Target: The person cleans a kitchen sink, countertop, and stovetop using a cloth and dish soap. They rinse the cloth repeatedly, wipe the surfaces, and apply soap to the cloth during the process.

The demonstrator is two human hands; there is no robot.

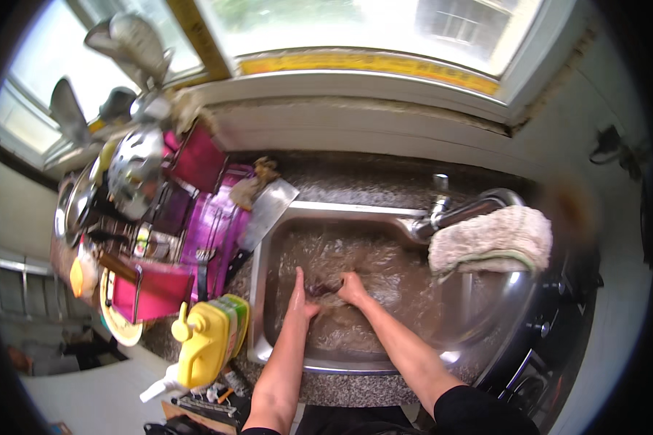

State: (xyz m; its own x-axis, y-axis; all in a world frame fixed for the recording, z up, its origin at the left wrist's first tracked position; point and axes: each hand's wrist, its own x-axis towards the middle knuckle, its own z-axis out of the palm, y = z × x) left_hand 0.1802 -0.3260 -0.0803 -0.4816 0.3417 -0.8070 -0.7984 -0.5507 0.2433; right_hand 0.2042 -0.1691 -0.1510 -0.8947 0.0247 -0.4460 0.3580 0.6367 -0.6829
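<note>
Murky brown water fills the stainless steel sink (254, 326) in front of me. My right hand (352, 288) is closed around one end of a small dark, wet item (322, 288) at the water's surface; what it is cannot be told. On the other side of that item, my left hand (303, 296) is held open, palm facing inward, with its lower part near the water. Ripples surround both hands. Above the sink's right rear corner is a metal faucet (438, 215), and a pale fluffy cloth (490, 239) lies over the right side.
A yellow pump jug (209, 340) stands left of the sink. Behind it are a cleaver (269, 209), a purple rack (212, 234), pink holders (152, 291) and a perforated metal ladle (136, 168). A black stove (544, 326) adjoins the right side.
</note>
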